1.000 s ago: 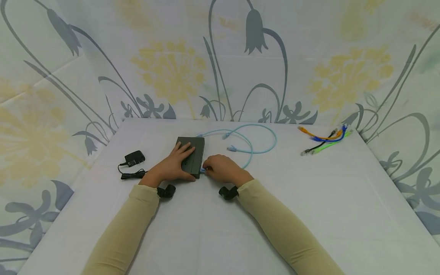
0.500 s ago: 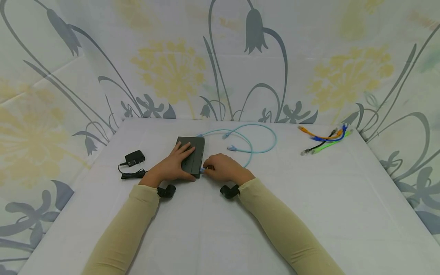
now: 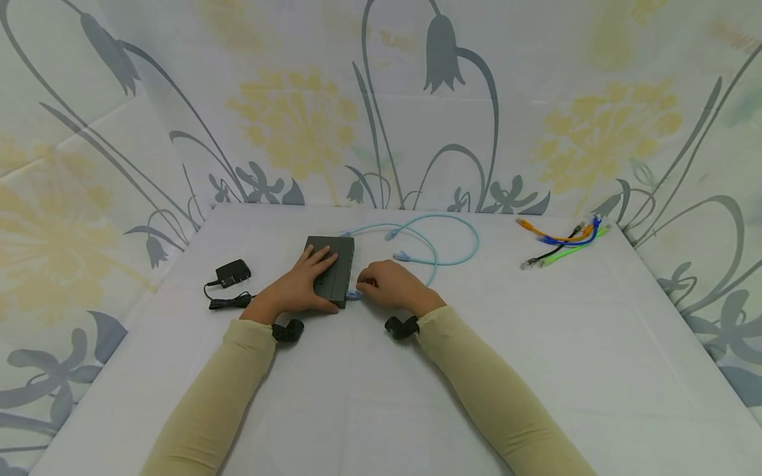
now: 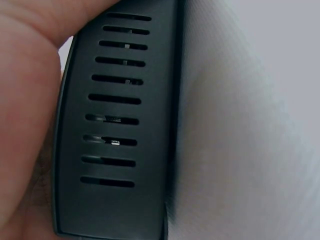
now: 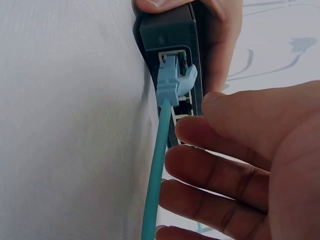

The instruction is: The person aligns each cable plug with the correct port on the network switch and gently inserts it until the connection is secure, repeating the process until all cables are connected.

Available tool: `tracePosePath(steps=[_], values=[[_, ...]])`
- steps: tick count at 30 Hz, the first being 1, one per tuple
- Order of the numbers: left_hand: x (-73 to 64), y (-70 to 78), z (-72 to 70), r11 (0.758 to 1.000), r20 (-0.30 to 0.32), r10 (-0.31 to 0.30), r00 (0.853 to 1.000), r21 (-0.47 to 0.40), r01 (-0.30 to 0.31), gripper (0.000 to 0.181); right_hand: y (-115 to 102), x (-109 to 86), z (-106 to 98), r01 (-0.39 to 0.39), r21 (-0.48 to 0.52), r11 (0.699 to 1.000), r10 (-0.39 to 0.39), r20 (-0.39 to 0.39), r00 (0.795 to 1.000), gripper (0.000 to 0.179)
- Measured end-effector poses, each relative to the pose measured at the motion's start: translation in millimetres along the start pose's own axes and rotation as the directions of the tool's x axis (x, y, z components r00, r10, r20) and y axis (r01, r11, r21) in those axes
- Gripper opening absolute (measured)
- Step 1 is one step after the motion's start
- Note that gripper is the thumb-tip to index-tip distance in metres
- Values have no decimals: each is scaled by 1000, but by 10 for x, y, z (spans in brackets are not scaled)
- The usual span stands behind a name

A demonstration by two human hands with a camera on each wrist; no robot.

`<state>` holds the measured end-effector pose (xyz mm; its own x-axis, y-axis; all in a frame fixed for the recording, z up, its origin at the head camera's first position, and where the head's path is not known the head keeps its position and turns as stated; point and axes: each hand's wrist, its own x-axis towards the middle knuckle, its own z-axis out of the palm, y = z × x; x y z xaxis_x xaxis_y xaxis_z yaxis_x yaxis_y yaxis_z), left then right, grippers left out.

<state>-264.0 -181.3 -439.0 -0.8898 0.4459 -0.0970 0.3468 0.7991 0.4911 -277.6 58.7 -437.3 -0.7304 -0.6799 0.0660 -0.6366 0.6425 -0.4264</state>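
Left hand (image 3: 300, 285) laid flat on top of the dark network switch (image 3: 335, 264), fingers straight, thumb along the near edge, pressing the box onto the white table (image 3: 369, 396); in the left wrist view only the vented side of the switch (image 4: 115, 125) and a part of the palm visible, fingers cut off by the frame. Right hand (image 3: 389, 284) just beside the right face of the switch, fingers loosely bent and apart, holding nothing; in the right wrist view fingers (image 5: 225, 165) close to the ports but not touching the plug. Light blue plug (image 5: 172, 82) seated in the end port nearest to the person, its clip side showing, light blue cable (image 5: 155, 175) running down out of the frame. From the head view the plug (image 3: 354, 295) very small, half hidden by the right hand, depth of seating hard to judge there. Remaining ports mostly covered by the fingers, number not clear. More light blue cable (image 3: 452, 244) looping behind the right hand, two free ends lying on the table; which loop belongs to the plugged end, not possible to tell. Black power adapter (image 3: 232, 272) with its bundled cord left of the switch, well apart. Bundle of coloured short cables (image 3: 562, 241) far right, single colours overlapping.
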Motion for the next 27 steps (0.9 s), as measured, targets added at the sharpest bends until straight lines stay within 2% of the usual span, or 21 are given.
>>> tracePosePath(steps=[6, 18, 27], values=[[20, -12, -3, 1000, -6, 4, 1000, 2, -4, 113, 56, -3, -27, 1, 1, 1000, -1, -48, 999, 23], [67, -25, -30, 1000, -6, 6, 1000, 11, -6, 113, 159, 22, -142, -74, 23, 997, 75, -63, 995, 23], [17, -2, -15, 1000, 6, -9, 1000, 9, 9, 113, 205, -33, -166, -102, 39, 994, 106, -107, 989, 22]])
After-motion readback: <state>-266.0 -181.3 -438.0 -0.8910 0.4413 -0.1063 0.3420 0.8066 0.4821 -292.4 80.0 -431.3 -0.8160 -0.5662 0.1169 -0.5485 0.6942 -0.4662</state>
